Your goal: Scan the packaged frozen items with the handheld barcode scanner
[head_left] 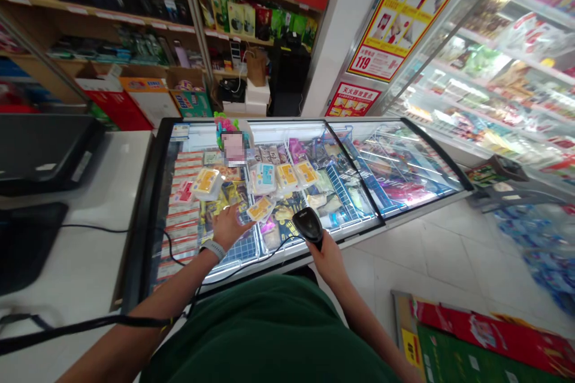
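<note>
My left hand (228, 228), with a pale watch on its wrist, hovers over the glass top of a chest freezer (240, 249). Its thumb and fingers are apart, and it holds nothing. Just right of its fingertips a small yellow-labelled packet (261, 209) lies tilted on the glass. My right hand (327, 256) grips the handle of a black corded scanner (308, 225), whose head points up and forward. Beyond the hands sit a blue-labelled pack (263, 178) and yellow-labelled packs (286, 177). Another yellow-labelled stack (207, 184) stands farther left, beside a red-and-white packet (184, 191).
A black cable (168, 239) runs across the freezer's left side. A white counter (96, 221) with black devices stands at left. Colourful toy-like items (227, 125) rest at the freezer's far edge. Boxes (148, 96) and shelves stand behind; red and green cartons (485, 341) lie lower right.
</note>
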Available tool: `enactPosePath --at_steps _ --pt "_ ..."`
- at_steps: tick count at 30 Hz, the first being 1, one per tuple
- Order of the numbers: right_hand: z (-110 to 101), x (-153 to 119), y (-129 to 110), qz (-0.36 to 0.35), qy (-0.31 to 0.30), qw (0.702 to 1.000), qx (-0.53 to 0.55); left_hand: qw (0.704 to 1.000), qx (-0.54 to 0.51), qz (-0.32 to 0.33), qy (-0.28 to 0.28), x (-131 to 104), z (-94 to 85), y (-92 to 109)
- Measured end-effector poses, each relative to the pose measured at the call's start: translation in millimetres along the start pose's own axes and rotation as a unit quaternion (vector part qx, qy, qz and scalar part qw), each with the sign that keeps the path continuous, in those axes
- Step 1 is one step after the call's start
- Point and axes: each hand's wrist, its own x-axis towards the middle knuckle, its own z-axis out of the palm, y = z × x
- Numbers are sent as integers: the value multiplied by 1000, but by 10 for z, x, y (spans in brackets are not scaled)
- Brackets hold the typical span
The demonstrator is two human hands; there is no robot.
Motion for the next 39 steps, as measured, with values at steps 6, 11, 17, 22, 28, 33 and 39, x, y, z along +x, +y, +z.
enactPosePath --at_steps 6,11,17,22,28,33,39 --pt "-29 -9 24 9 8 1000 5 999 35 23 -25 109 175 190" --pt "-1 -4 -71 -2 -11 1000 5 998 31 48 -9 61 120 180" --pt "93 10 -399 -33 -74 997 17 993 27 100 49 -168 -244 64" --pt "183 15 -722 -78 -119 989 26 979 48 117 158 -286 -659 47" --pt "211 4 -967 -139 -149 978 44 970 61 93 215 -334 -933 107" --pt "174 -34 -1035 -140 -158 976 48 968 68 99 219 -379 -968 137" --pt "166 -74 -981 -142 -162 975 57 970 55 88 221 -413 -922 171"
